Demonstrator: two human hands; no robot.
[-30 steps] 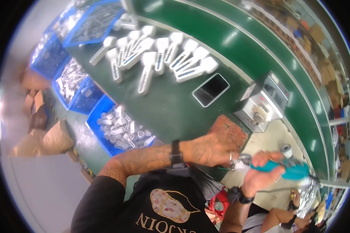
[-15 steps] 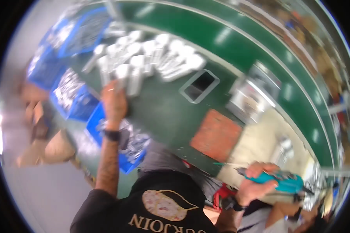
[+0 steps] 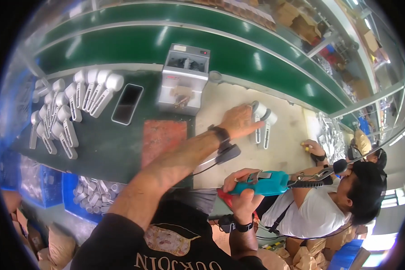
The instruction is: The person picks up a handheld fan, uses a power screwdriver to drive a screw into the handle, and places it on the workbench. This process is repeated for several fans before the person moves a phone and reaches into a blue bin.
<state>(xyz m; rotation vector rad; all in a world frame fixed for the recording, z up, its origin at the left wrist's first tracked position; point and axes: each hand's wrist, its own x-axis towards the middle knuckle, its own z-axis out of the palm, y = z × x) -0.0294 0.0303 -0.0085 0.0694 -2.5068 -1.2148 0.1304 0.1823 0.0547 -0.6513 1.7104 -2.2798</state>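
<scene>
My left hand (image 3: 238,121) reaches across to the beige mat. Its fingers and thumb close around the left one of two white plastic parts (image 3: 268,123), each with a round head and a long slotted handle. The two lie side by side, and the hand partly covers the left one. My right hand (image 3: 242,193) grips a teal electric screwdriver (image 3: 270,183) near the bench's front edge, its rear end toward the right. Several similar white parts (image 3: 67,135) lie in a cluster on the dark green bench top at the left.
A phone (image 3: 128,104) and a reddish square pad (image 3: 163,140) lie mid-bench. Behind them stands a grey metal machine (image 3: 184,81). Blue bins (image 3: 69,195) of small parts stand at front left. At right, a co-worker in white (image 3: 297,211) sits close, a hand (image 3: 314,147) on the bench.
My left hand has moved from the white parts at the left over to the beige mat at the right. The view has swung right. My right hand still holds the screwdriver.
</scene>
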